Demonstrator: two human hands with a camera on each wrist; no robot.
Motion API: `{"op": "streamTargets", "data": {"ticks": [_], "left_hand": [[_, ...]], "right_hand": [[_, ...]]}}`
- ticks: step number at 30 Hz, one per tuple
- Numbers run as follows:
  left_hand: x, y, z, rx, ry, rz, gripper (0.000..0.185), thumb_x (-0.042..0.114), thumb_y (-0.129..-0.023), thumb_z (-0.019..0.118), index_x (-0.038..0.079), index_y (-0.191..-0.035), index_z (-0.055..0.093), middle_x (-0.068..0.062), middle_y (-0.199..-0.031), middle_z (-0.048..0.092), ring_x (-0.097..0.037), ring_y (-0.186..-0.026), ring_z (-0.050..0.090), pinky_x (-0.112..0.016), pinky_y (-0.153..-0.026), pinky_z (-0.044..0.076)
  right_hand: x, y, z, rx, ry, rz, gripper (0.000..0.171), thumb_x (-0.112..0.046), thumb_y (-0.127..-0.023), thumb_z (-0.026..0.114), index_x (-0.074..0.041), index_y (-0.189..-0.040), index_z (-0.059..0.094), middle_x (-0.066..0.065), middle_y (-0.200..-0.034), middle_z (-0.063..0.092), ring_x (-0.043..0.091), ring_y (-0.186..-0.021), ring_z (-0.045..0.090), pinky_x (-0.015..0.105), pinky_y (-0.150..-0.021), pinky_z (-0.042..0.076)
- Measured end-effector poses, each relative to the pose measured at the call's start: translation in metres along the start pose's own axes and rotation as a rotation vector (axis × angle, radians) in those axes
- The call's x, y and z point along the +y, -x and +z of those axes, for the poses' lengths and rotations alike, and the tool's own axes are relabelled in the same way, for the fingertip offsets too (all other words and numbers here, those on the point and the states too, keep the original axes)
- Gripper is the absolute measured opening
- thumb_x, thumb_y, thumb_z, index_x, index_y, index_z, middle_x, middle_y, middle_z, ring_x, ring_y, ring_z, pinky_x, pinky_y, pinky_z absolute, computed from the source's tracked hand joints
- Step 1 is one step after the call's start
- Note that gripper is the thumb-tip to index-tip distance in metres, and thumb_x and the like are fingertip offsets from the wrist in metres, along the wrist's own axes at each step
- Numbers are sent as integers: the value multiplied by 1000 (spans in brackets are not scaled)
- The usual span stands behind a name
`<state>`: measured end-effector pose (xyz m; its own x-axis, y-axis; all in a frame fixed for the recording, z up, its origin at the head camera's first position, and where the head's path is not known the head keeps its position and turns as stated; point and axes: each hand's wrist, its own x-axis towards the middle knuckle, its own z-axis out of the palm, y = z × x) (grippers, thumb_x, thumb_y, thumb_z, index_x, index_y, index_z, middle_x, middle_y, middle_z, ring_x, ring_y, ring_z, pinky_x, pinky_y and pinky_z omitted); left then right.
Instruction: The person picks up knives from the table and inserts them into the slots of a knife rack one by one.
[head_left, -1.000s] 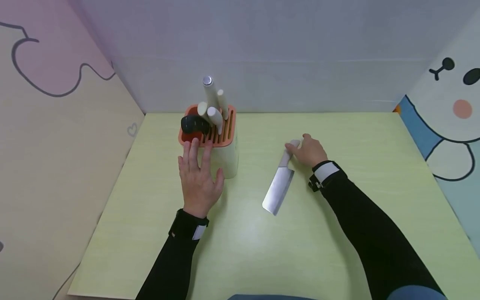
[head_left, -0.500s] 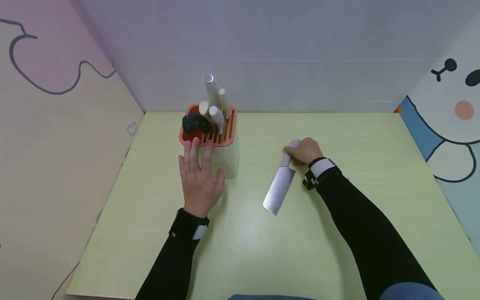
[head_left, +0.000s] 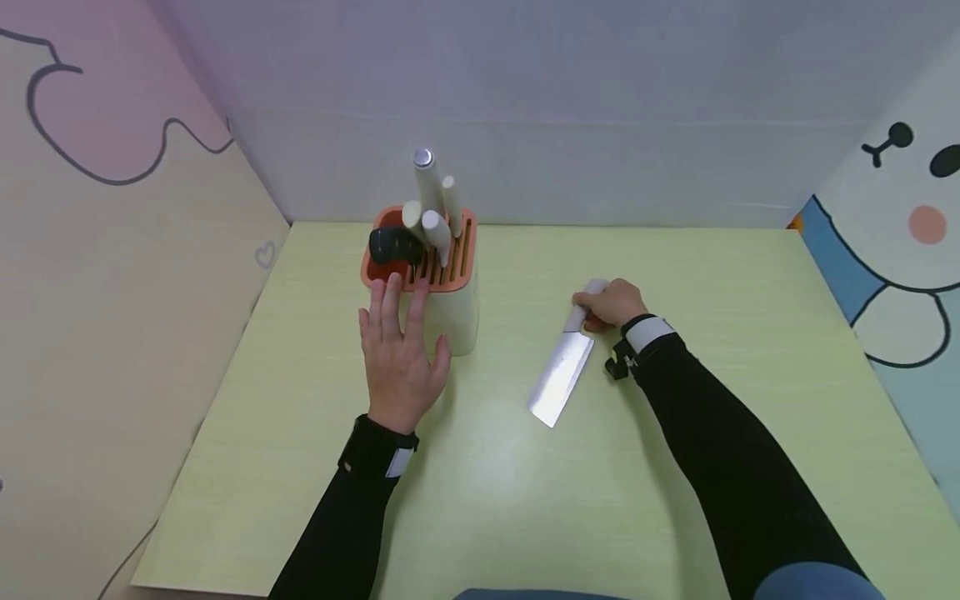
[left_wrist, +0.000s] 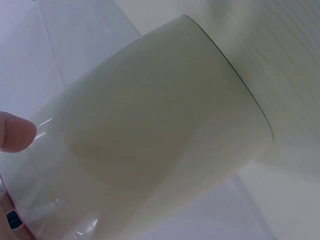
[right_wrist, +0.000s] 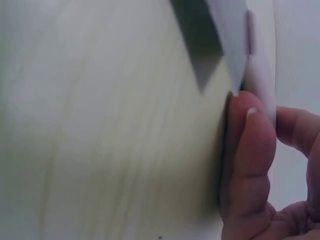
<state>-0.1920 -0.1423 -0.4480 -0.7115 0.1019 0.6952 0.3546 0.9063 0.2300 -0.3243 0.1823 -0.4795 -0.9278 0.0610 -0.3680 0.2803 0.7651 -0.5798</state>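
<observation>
My right hand (head_left: 617,303) grips the pale handle of a cleaver (head_left: 561,379), right of the table's middle. Its broad metal blade points toward me and a little left. In the right wrist view, fingers (right_wrist: 252,155) curl under the handle with the thumb opposite, and the blade (right_wrist: 231,45) stands over its shadow on the table. My left hand (head_left: 401,367) has its fingers straight against the front rim of a cream knife block (head_left: 456,321) with an orange slotted top. The left wrist view is mostly filled by the block's smooth wall (left_wrist: 140,120).
Several white-handled tools (head_left: 437,233) stand in the block, along with a black-handled one (head_left: 395,247) at its left. The block sits near the back wall (head_left: 570,167) on a pale yellow-green table (head_left: 480,517). Painted walls rise on both sides.
My right hand's fingers have drawn in around the cleaver's handle. The blade has tilted slightly and catches brighter light. My left hand has kept its place at the block.
</observation>
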Motion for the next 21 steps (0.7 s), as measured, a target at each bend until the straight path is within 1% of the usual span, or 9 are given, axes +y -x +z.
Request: {"op": "streamTargets", "data": {"ticks": [4, 7, 9, 12, 14, 18, 21], "left_hand": [[0, 0, 1, -7, 4, 1, 86, 19, -79, 69, 19, -152, 24, -10, -158, 16, -30, -146, 10, -64, -110, 13], [0, 0, 1, -12, 1, 1, 85, 20, -79, 69, 19, -152, 24, -10, -158, 15, -30, -146, 10, -63, -110, 12], [0, 0, 1, -12, -4, 1, 85, 21, -79, 68, 19, -152, 24, -10, -158, 15, -30, -146, 10, -63, -110, 13], [1, 1, 0, -12, -5, 0, 85, 21, -79, 69, 18, -152, 24, -10, -158, 15, -30, -146, 11, -63, -110, 13], [1, 1, 0, -13, -6, -3, 85, 21, -79, 69, 18, -151, 25, -9, -158, 15, -30, -146, 10, -63, -110, 13], [1, 1, -1, -14, -6, -4, 85, 21, -79, 69, 18, -151, 25, -10, -158, 15, -30, -146, 10, -63, -110, 13], [1, 1, -2, -11, -9, -3, 84, 21, -79, 69, 18, -151, 25, -10, -158, 15, -30, -146, 11, -64, -110, 14]], "right_hand": [[4, 0, 1, 38, 41, -24, 42, -42, -85, 61, -4, -68, 65, 0, -54, 59, 12, -52, 58, 25, -55, 41], [8, 1, 1, 54, 28, -34, 39, -40, -85, 59, -5, -68, 64, 0, -54, 58, 13, -54, 56, 25, -55, 41], [10, 2, 1, 52, -4, -40, 38, -39, -86, 58, -4, -71, 65, -2, -52, 58, 12, -53, 57, 25, -55, 42], [13, 2, 0, 31, -81, -54, 39, -37, -87, 59, 0, -77, 66, -4, -49, 59, 10, -49, 60, 23, -54, 45], [15, 3, 0, 23, -119, -62, 39, -37, -87, 59, 0, -78, 66, -5, -49, 59, 8, -48, 60, 22, -54, 46], [18, 2, 3, 27, -191, -49, 37, -37, -86, 61, -3, -72, 66, -6, -47, 58, 6, -44, 58, 21, -51, 47], [19, 1, 7, 34, -282, -14, 34, -34, -85, 61, -4, -69, 65, -5, -48, 58, 7, -43, 58, 21, -48, 47]]}}
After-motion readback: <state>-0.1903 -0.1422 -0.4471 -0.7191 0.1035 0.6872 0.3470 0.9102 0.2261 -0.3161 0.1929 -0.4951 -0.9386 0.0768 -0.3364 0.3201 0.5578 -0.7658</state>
